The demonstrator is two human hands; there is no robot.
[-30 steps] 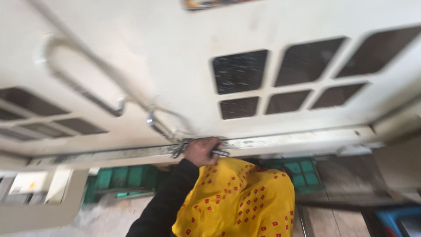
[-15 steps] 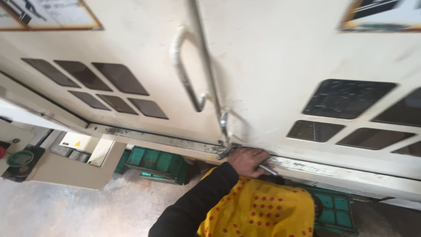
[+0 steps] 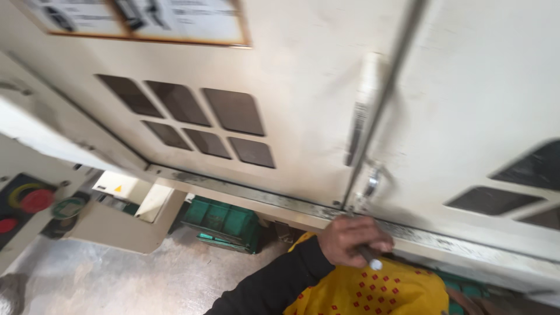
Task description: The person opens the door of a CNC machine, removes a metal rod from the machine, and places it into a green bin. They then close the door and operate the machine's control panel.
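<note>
One hand point(image 3: 350, 239), which side cannot be told, is closed around a thin metal rod point(image 3: 370, 257) at the cream door's point(image 3: 291, 87) bottom rail point(image 3: 256, 195), low by the latch point(image 3: 368, 182); yellow cloth point(image 3: 373, 291) lies beneath.

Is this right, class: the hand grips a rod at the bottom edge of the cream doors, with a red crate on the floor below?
Not quite. The crate is green, not red, as the head view shows. The rest holds: the hand grips a rod at the bottom edge of the cream doors, and the crate sits on the floor below.
</note>
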